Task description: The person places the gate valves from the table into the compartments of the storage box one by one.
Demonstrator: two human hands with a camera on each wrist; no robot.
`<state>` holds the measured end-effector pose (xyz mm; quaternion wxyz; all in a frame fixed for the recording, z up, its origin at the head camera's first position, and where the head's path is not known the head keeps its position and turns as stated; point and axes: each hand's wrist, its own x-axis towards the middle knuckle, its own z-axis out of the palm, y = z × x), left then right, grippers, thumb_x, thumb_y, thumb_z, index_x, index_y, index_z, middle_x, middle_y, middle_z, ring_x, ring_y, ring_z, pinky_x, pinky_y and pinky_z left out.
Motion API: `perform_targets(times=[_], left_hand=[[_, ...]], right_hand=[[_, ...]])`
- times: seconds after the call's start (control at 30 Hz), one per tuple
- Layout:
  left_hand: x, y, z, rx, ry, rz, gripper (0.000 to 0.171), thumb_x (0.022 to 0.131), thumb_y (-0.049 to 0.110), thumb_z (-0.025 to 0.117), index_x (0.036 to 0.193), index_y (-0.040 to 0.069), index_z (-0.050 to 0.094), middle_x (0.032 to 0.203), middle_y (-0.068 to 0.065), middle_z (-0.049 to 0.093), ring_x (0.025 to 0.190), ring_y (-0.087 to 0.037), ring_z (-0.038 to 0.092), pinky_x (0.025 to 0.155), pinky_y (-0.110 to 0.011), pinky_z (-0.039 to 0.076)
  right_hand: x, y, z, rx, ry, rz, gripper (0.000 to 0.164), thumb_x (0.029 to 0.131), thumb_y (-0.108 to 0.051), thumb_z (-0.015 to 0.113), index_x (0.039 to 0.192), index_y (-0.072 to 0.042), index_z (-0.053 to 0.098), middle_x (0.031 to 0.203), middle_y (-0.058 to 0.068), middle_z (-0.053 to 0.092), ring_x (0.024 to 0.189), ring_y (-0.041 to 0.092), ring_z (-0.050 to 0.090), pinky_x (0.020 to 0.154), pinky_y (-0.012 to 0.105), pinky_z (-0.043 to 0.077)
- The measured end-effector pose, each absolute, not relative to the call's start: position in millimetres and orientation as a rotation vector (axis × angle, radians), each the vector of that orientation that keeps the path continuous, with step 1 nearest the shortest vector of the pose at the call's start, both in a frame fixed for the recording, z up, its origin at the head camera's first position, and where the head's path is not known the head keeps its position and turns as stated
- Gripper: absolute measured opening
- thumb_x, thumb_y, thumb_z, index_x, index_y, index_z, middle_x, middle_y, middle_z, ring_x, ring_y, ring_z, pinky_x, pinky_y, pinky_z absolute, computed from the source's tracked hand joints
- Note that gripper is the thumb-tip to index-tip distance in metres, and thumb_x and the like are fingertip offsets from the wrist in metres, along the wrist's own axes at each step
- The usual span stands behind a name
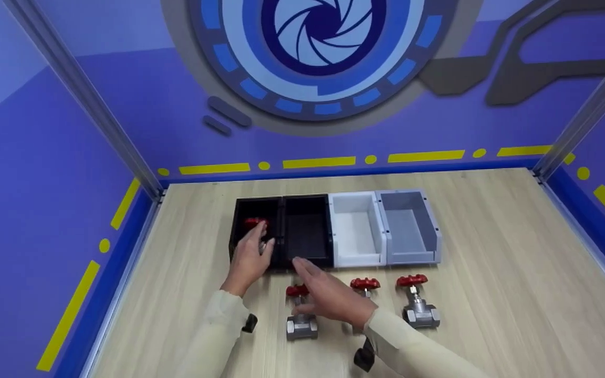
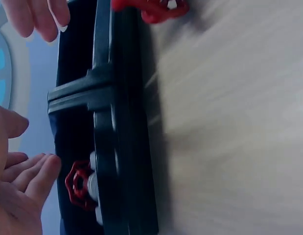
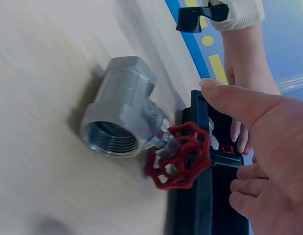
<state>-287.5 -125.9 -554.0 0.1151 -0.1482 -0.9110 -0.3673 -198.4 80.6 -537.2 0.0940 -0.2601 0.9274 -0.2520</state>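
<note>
A gate valve with a red handwheel [image 2: 79, 185] lies in the leftmost black bin [image 1: 238, 214]. My left hand [image 1: 250, 262] is over that bin's front edge, its fingers extended and apart from the valve in the left wrist view. My right hand [image 1: 331, 295] hovers with straight fingers above a second valve [image 1: 302, 326], near the front of the other black bin [image 1: 306, 226]. In the right wrist view this valve's threaded metal body [image 3: 119, 110] and red handwheel [image 3: 183, 156] show below the right hand [image 3: 281, 132], with a gap between them.
A white bin [image 1: 356, 228] and a grey bin [image 1: 408, 231] continue the row to the right. One more valve [image 1: 365, 284] is partly hidden behind my right hand; another valve [image 1: 418, 307] stands farther right. Blue panels [image 1: 139, 115] enclose the wooden table [image 1: 502, 273].
</note>
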Motion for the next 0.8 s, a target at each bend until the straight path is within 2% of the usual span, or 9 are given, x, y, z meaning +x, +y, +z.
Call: perform_targets(times=[0.23, 0.47, 0.8], left_hand=[[-288, -116, -559, -0.419, -2.769, -1.117, 0.055, 0.096, 0.025, 0.059, 0.142, -0.002, 0.044, 0.134, -0.022, 0.056, 0.118, -0.031, 0.061, 0.092, -0.038, 0.053], [-288, -106, -561, -0.355, -2.839, -1.018, 0.057, 0.096, 0.03, 0.058, 0.142, -0.001, 0.045, 0.137, -0.021, 0.055, 0.127, -0.037, 0.053, 0.105, -0.048, 0.042], [-291, -99, -563, -0.343, -2.864, -1.026, 0.061, 0.097, 0.032, 0.057, 0.144, -0.003, 0.04, 0.14, -0.023, 0.052, 0.129, -0.035, 0.051, 0.107, -0.046, 0.042]], right_hand=[[-190, 84, -546, -0.73, 2.735, -0.761, 0.115, 0.074, -0.047, 0.079, 0.156, -0.01, 0.008, 0.161, 0.014, 0.016, 0.147, 0.028, 0.025, 0.115, 0.041, 0.03], [-182, 86, -558, -0.796, 2.787, -0.692, 0.122, 0.067, -0.046, 0.083, 0.156, -0.007, 0.01, 0.16, 0.018, 0.02, 0.147, 0.03, 0.025, 0.115, 0.044, 0.03], [-173, 83, -572, -0.927, 2.826, -0.667, 0.134, 0.059, -0.048, 0.087, 0.156, -0.005, 0.006, 0.159, 0.022, 0.019, 0.145, 0.036, 0.027, 0.115, 0.044, 0.031]])
